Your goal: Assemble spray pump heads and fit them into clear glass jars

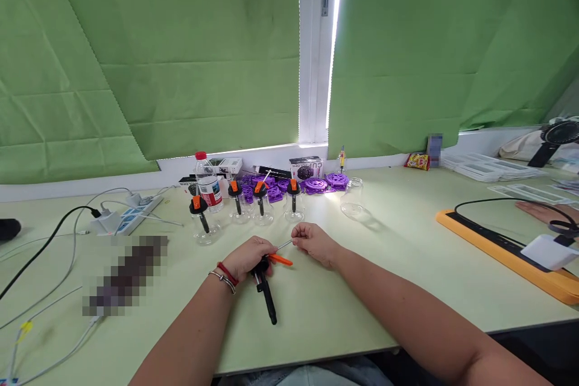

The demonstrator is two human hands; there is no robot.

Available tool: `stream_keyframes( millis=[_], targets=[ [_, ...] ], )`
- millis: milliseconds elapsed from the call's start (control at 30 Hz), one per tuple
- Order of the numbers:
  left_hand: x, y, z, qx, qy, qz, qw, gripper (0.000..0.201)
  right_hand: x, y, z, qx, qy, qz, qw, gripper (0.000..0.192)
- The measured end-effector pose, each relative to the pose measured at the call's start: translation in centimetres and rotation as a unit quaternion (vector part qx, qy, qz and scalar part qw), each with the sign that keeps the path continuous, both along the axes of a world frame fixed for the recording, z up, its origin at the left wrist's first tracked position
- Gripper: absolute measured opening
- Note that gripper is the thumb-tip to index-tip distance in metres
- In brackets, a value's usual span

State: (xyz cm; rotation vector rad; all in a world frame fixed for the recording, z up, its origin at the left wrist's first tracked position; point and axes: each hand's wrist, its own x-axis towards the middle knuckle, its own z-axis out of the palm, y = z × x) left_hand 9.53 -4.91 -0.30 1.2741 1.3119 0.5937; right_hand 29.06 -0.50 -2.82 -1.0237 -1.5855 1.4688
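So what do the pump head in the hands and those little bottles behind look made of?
Pump head: likely plastic, matte black body with glossy orange trigger and a thin, pale tube. Small bottles: clear, shiny, see-through walls; glass or clear plastic, can't tell.

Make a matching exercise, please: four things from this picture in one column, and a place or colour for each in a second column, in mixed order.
Things:
1. spray pump head
2. water bottle
3. power strip
4. empty clear bottle

Descriptions:
A. has a red cap
B. stands alone to the right of the row of spray bottles
C. held in the left hand, with an orange trigger
D. lies white on the left part of the table, with cables plugged in

Pairs: 1-C, 2-A, 3-D, 4-B
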Motion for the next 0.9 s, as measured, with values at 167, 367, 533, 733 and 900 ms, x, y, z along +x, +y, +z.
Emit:
stream_keyframes(
  millis=[167,367,533,733,900],
  targets=[
    [0.0,0.0,0.1,-0.002,-0.004,-0.001,1.000,0.029,-0.2,0.6,-0.3,-0.059,-0.029,-0.006,0.998,0.035],
    [-0.3,0.2,-0.5,0.005,-0.008,-0.008,1.000,0.028,0.2,0.8,-0.4,-0.062,0.006,0.020,0.998,0.023],
    [-0.2,0.0,-0.3,-0.001,-0.005,-0.004,1.000,0.029,0.3,0.8,-0.5,-0.061,-0.027,0.019,0.998,0.025],
    [0.0,0.0,-0.1,-0.001,0.000,-0.001,1.000,0.029,0.3,0.9,-0.6,-0.064,-0.017,0.016,0.998,0.030],
    [0.1,0.0,0.0,-0.007,0.012,-0.007,1.000,0.031,0.3,1.0,-1.1,-0.042,0.026,0.022,0.999,0.020]
  ],
)
